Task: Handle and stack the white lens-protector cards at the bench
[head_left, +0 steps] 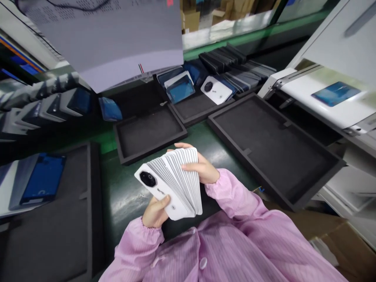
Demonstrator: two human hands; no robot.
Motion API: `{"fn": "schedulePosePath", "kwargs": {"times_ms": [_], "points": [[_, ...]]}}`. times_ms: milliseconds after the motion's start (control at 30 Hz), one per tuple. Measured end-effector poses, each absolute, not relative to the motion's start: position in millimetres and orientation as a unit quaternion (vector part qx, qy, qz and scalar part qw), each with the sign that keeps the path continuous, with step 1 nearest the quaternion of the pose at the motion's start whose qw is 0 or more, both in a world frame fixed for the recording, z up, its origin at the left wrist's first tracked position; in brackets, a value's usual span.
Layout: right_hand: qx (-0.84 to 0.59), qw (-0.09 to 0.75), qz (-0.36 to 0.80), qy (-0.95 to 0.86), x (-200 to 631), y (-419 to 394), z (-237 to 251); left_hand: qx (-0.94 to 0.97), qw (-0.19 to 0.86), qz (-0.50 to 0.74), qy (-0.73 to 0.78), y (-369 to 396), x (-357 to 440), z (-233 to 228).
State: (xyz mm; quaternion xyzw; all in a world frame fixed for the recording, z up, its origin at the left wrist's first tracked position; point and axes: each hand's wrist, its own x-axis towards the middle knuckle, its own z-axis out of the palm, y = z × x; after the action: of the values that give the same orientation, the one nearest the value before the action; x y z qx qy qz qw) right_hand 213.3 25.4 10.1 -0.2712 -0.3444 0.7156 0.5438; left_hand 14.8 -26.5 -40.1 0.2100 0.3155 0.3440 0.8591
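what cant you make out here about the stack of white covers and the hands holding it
- Head view: count of white covers; fanned edges overlap.
- Left hand: fingers hidden under the stack.
- Right hand: fingertips hidden behind the stack.
- Print on the front cover: too small.
- Parts at left edge: blurred.

A fanned stack of phone back covers [176, 180] is sitting over the worktop [123, 196], between the left hand [155, 211] below and the right hand [201, 169] above. Trays are lying behind: a small tray [148, 135] straight behind (nothing in it), a large tray [273, 150] to the right.
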Motion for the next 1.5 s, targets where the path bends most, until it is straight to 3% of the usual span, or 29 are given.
{"fn": "schedulePosePath", "kwargs": {"times_ms": [500, 933, 1133, 1500], "points": [[-0.333, 0.494, 0.774, -0.217, 217, 40, -11, 0.157, 0.813, 0.396, 0.397, -17, 16, -35], [-0.238, 0.483, 0.751, -0.382, 222, 32, -5, 0.238, 0.822, 0.346, 0.384, -27, 16, -27], [-0.173, 0.485, 0.76, -0.397, 224, 29, 0, 0.262, 0.823, 0.348, 0.364, -31, 14, -31], [-0.18, 0.485, 0.757, -0.4, 224, 20, 11, 0.321, 0.806, 0.322, 0.378, -35, 3, -43]]}}
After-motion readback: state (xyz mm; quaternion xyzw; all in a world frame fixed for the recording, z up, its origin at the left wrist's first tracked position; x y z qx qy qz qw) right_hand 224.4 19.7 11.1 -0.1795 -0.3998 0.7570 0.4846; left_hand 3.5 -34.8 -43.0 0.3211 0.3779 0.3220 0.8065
